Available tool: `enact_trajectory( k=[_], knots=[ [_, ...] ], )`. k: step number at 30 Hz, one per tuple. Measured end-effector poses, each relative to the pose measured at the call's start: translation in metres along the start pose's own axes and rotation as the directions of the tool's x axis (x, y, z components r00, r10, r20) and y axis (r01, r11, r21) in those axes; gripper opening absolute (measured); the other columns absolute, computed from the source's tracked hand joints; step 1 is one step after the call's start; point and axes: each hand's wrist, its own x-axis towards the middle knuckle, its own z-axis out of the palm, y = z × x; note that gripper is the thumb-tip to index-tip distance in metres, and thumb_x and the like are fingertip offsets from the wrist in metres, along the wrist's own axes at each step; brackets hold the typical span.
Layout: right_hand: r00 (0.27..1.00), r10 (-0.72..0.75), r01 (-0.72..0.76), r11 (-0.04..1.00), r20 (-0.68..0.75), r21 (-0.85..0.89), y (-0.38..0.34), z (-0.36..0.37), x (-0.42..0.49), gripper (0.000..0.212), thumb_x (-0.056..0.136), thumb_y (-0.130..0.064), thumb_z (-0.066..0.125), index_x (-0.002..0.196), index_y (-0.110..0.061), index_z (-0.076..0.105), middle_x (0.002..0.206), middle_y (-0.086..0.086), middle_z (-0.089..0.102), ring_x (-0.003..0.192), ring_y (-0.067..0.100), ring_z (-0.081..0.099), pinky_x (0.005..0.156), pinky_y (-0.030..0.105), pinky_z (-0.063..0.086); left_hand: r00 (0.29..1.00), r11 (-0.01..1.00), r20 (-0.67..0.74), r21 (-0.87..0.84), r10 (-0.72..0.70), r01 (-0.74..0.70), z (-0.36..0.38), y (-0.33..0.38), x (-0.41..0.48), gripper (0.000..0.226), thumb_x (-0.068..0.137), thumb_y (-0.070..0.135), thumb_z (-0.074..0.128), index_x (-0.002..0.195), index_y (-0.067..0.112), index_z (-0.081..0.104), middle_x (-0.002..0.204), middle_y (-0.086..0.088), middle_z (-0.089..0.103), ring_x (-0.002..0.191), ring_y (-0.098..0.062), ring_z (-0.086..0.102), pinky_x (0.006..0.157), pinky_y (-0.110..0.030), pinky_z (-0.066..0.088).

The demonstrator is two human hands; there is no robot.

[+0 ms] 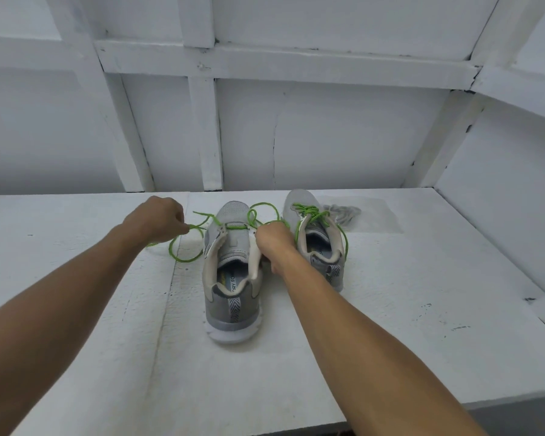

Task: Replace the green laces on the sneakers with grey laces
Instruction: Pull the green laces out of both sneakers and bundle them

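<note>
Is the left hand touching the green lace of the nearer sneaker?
Touching: the head view shows the left hand pinching the green lace.

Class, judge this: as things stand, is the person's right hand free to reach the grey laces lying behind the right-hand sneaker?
Probably not yet. The right hand is in a grip on the left sneaker, and the right sneaker stands between it and the grey laces.
</note>
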Motion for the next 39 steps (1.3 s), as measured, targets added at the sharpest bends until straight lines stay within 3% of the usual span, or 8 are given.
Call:
enact_trajectory(
  k=[9,12,16,24,28,32,35,39],
  knots=[
    [0.962,-0.253,0.273,0.879,0.102,-0.391,-0.023,-0.011,0.003,0.008,0.087,-0.018,0.051,0.089,-0.010,0.052,0.087,0.007,0.056,0.074,0.025,0.054,0.049,0.027,0.035,0.998,0.898,0.057,-0.440,0.038,-0.009,0.001,0.026,-0.005,0.026,0.091,0.047,0.059,0.095,0.021,0.063,0.083,0.001,0.072,0.065,-0.012,0.070,0.058,-0.027,0.052],
    [0.884,-0.457,0.443,0.746,0.101,-0.498,-0.039,-0.016,0.008,0.019,0.087,-0.019,0.054,0.100,-0.008,0.063,0.102,0.007,0.065,0.091,0.027,0.061,0.069,0.034,0.050,0.997,0.864,0.080,-0.502,0.005,0.036,0.011,0.048,-0.008,0.033,0.089,0.052,0.060,0.096,0.020,0.060,0.083,-0.003,0.070,0.065,-0.015,0.068,0.058,-0.028,0.055],
    [0.793,-0.502,0.605,0.583,0.345,-0.542,-0.052,-0.018,0.026,0.023,0.094,-0.015,0.055,0.111,-0.015,0.069,0.120,0.004,0.065,0.109,0.021,0.059,0.090,0.029,0.047,0.985,0.865,0.151,-0.479,-0.085,0.148,0.017,0.059,-0.004,0.037,0.082,0.047,0.070,0.087,0.012,0.059,0.078,-0.009,0.064,0.069,-0.022,0.062,0.067,-0.035,0.058],
    [0.821,-0.393,0.564,0.445,0.415,-0.696,-0.039,-0.023,0.060,0.010,0.090,-0.013,0.059,0.090,-0.019,0.067,0.108,0.006,0.068,0.100,0.023,0.062,0.083,0.031,0.051,0.971,0.671,0.162,-0.703,-0.174,0.238,0.024,0.049,-0.008,0.009,0.089,0.022,0.065,0.093,0.016,0.069,0.087,-0.008,0.064,0.066,-0.016,0.057,0.055,-0.023,0.052],
    [0.808,-0.412,0.578,0.418,0.421,-0.701,-0.032,-0.022,0.060,0.004,0.087,-0.017,0.059,0.088,-0.021,0.059,0.109,0.006,0.062,0.098,0.025,0.057,0.082,0.034,0.050,0.977,0.587,0.148,-0.782,-0.154,0.211,0.029,0.048,-0.011,0.024,0.090,0.011,0.059,0.110,0.019,0.071,0.089,-0.004,0.063,0.065,-0.012,0.053,0.041,-0.014,0.044],
    [0.800,-0.419,0.580,0.357,0.430,-0.732,-0.031,-0.022,0.060,0.005,0.093,-0.023,0.056,0.093,-0.026,0.059,0.108,0.001,0.063,0.101,0.022,0.057,0.093,0.039,0.046,0.978,0.599,0.135,-0.774,-0.161,0.205,0.032,0.048,-0.010,0.022,0.090,0.009,0.060,0.105,0.017,0.074,0.093,-0.007,0.066,0.064,-0.012,0.052,0.044,-0.015,0.045],
    [0.787,-0.479,0.513,0.160,0.388,-0.843,-0.048,-0.033,0.058,0.017,0.090,-0.014,0.055,0.092,-0.031,0.057,0.106,-0.003,0.063,0.108,0.020,0.053,0.100,0.042,0.031,0.978,0.626,0.114,-0.754,-0.175,0.200,0.036,0.047,-0.007,0.018,0.090,0.011,0.062,0.099,0.017,0.076,0.085,-0.004,0.068,0.062,-0.012,0.052,0.050,-0.020,0.046],
    [0.759,-0.621,0.310,0.085,0.192,-0.947,-0.083,-0.085,0.060,0.030,0.086,-0.005,0.048,0.108,-0.025,0.056,0.116,0.004,0.061,0.118,0.028,0.047,0.101,0.048,0.030,0.981,0.645,0.099,-0.742,-0.168,0.185,0.039,0.044,-0.004,0.017,0.090,0.012,0.064,0.100,0.018,0.076,0.075,0.001,0.065,0.058,-0.011,0.051,0.049,-0.019,0.045]
  ],
)
